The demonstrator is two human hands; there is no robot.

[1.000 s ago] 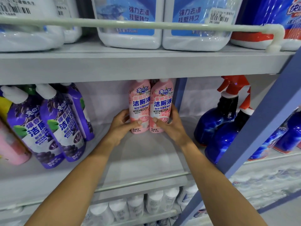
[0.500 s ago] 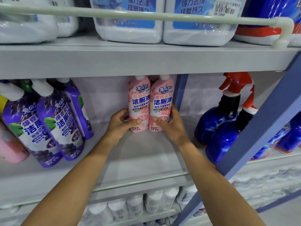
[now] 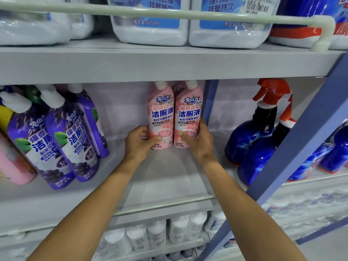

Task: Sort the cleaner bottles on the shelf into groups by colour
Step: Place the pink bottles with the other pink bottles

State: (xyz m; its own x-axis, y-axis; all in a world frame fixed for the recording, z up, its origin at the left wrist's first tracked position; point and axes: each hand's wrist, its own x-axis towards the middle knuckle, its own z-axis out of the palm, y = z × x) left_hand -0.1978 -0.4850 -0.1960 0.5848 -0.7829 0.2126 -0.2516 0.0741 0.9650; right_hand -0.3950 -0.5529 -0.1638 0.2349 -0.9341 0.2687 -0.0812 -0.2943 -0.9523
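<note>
Store shelving: grey shelf (image 3: pixel 169 178), blue upright (image 3: pixel 301 147) at right. Purple bottles (image 3: pixel 62 132) grouped left, blue spray bottles (image 3: pixel 250 140) right. Left hand (image 3: pixel 139 142) grips left pink bottle (image 3: pixel 161 110); right hand (image 3: pixel 197 142) grips right pink bottle (image 3: pixel 189 110). Both bottles upright, touching, white-capped, mid-shelf towards the back.

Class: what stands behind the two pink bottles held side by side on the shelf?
Between their necks shows the top of a third pink bottle, against the pale back panel. Its body is covered, so whether more stand behind cannot be told.
</note>
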